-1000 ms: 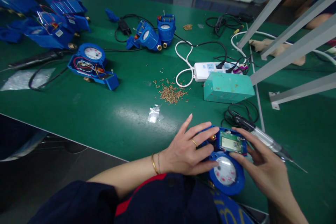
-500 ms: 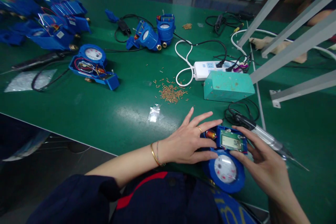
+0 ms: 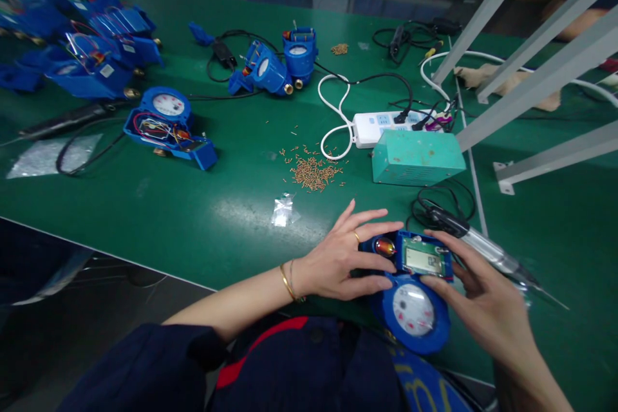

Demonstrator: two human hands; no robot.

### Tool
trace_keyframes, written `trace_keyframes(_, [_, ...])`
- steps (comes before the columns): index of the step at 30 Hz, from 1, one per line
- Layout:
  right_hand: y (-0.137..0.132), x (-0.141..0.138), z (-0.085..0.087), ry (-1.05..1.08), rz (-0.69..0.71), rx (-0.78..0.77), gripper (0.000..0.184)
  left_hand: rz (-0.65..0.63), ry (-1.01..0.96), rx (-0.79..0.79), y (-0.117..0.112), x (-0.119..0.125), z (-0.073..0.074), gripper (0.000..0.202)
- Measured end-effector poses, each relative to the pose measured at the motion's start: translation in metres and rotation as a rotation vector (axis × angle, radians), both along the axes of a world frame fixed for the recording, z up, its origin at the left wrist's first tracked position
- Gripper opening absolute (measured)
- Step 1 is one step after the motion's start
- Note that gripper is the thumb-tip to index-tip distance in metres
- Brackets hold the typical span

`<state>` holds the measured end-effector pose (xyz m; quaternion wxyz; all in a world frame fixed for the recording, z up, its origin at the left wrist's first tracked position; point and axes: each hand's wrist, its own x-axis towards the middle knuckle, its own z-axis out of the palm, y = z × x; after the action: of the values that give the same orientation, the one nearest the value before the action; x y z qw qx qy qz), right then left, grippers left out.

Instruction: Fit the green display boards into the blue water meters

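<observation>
At the table's near edge lies a blue water meter (image 3: 394,328) with a round white dial. Its open electronics box holds a green circuit board with a grey display (image 3: 423,261) showing dark digits, and a coil-like orange part (image 3: 385,246) beside it. My left hand (image 3: 345,257) rests flat with fingers spread, the tips touching the box's left side. My right hand (image 3: 483,296) clasps the right side of the box, thumb at the board's lower edge and fingers along the top and far side; some fingertips are hidden.
A pile of small brass screws (image 3: 313,172) and a clear plastic bag (image 3: 282,210) lie ahead. A green metal box (image 3: 418,158), white power strip (image 3: 369,131) and electric screwdriver (image 3: 490,250) are at right, near grey metal posts (image 3: 555,69). Other meters (image 3: 167,106) stand left.
My left hand has slid slightly left, uncovering more of the orange part. Dark digits on the display look clearer. My right hand keeps its hold.
</observation>
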<state>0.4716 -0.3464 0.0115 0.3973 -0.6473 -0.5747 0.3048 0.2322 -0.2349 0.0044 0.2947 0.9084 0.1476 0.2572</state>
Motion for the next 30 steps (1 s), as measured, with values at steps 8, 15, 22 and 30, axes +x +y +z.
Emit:
trace_keyframes(8, [-0.003,0.003,-0.003,-0.032,-0.012,-0.031,0.052,-0.007,0.024,0.071,-0.003,0.002,-0.002,0.029])
trace_keyframes(15, [0.000,-0.001,-0.001,-0.072,-0.016,-0.045,0.051,0.116,-0.063,0.277,-0.021,0.000,-0.007,0.033])
trace_keyframes(22, [-0.002,0.002,-0.003,-0.018,-0.025,-0.072,0.052,0.186,0.021,0.216,-0.029,0.006,0.003,0.023])
trace_keyframes(30, [-0.001,0.002,-0.003,0.018,-0.027,-0.071,0.055,0.245,-0.036,0.196,-0.029,0.002,0.005,0.020])
